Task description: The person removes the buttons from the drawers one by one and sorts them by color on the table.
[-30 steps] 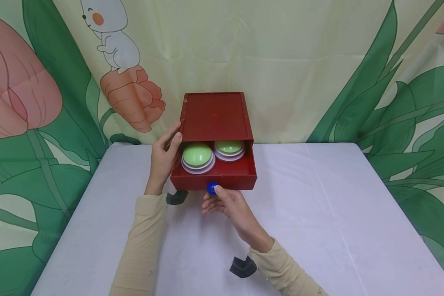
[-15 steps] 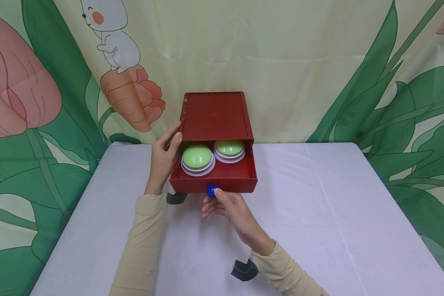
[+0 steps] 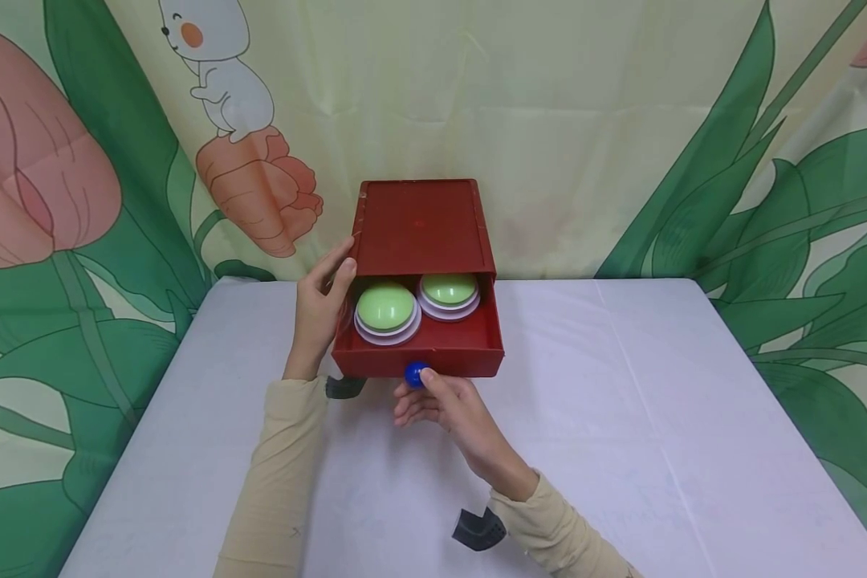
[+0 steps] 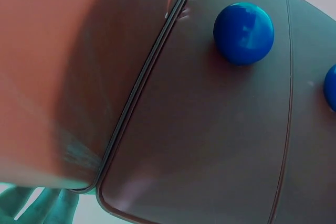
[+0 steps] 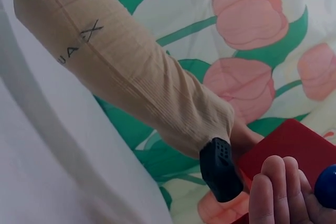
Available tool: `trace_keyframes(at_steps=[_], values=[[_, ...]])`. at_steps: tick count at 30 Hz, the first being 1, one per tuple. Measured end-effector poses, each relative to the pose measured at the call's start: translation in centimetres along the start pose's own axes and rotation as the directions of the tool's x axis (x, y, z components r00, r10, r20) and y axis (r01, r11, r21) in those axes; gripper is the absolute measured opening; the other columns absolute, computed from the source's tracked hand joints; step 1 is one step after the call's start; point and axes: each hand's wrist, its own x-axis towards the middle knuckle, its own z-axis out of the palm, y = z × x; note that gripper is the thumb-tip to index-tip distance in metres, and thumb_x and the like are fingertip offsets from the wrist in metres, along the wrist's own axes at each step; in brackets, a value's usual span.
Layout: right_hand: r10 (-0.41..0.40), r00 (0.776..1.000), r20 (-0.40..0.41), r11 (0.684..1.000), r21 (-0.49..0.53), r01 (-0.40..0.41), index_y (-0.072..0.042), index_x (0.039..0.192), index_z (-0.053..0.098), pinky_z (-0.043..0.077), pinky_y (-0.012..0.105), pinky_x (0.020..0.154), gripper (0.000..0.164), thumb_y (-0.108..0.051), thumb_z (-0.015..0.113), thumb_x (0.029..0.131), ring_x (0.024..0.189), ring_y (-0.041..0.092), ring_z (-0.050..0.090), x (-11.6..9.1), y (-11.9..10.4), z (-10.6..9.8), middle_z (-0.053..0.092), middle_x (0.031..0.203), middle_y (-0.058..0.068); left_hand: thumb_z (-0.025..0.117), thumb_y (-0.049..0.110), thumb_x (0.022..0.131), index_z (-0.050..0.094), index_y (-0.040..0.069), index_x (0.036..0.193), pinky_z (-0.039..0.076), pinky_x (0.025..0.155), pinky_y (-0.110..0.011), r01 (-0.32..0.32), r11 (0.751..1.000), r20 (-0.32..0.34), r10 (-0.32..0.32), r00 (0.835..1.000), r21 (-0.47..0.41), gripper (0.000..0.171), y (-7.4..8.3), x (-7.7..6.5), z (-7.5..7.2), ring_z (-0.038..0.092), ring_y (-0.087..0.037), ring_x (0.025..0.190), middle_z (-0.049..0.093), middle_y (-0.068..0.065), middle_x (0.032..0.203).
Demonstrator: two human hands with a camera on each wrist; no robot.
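Observation:
In the head view, a dark red drawer chest [image 3: 422, 229] stands at the table's back edge, its top drawer [image 3: 470, 363] pulled out. Two round white pieces with light green domed tops lie inside, a front-left one [image 3: 386, 308] and a back-right one [image 3: 449, 289]. My right hand [image 3: 448, 405] pinches the drawer's blue knob [image 3: 415, 375] between thumb and fingers. Against the chest's left side rests my left hand [image 3: 319, 301], thumb near the front edge, fingers along the side. In the left wrist view, another blue knob [image 4: 243, 33] sits on a lower drawer front.
A white-covered table [image 3: 585, 433] spreads in front and to both sides. Behind the chest hangs a cloth [image 3: 549, 144] printed with tulips and a rabbit. A black wrist device [image 5: 219, 169] shows at the left sleeve in the right wrist view.
The right hand has drawn the top drawer slightly farther toward me, with the two green-topped pieces riding along. Over the last half second it barely moves. The left hand stays put.

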Motion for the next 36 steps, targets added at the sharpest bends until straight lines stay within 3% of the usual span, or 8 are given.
trace_keyframes(at_steps=[25,34,36], values=[[-0.018,0.999,0.031,1.000,-0.012,0.018,0.009,0.117,0.063,0.059,0.035,0.085,0.054,-0.037,0.037,0.108,0.083,0.020,0.073,-0.6,0.2,-0.3,0.068,0.098,0.026,0.055,0.011,0.101,0.051,0.000,0.142,0.041,0.113,-0.037,-0.003,1.000,0.002,0.004,1.000,-0.010,0.043,-0.2,0.0,0.1,0.045,-0.022,0.140,0.050,-0.013,0.149],[0.026,1.000,-0.007,0.998,-0.049,-0.026,0.006,0.120,0.063,0.059,0.038,0.088,0.054,-0.040,0.039,0.107,0.086,0.024,0.073,-1.2,0.1,-1.1,0.071,0.098,0.018,0.055,0.012,0.101,0.050,0.000,0.143,0.041,0.112,-0.035,-0.002,1.000,0.004,0.002,1.000,-0.006,0.044,-0.2,0.0,0.0,0.044,-0.023,0.140,0.049,-0.013,0.150],[0.032,0.999,-0.015,0.998,-0.061,-0.033,0.008,0.120,0.063,0.058,0.037,0.088,0.056,-0.041,0.039,0.107,0.086,0.024,0.073,-1.3,0.1,-1.4,0.071,0.098,0.019,0.055,0.012,0.101,0.051,0.001,0.143,0.041,0.112,-0.036,-0.003,1.000,0.005,0.003,1.000,-0.012,0.044,-0.8,0.1,-0.1,0.044,-0.023,0.140,0.049,-0.013,0.150]])
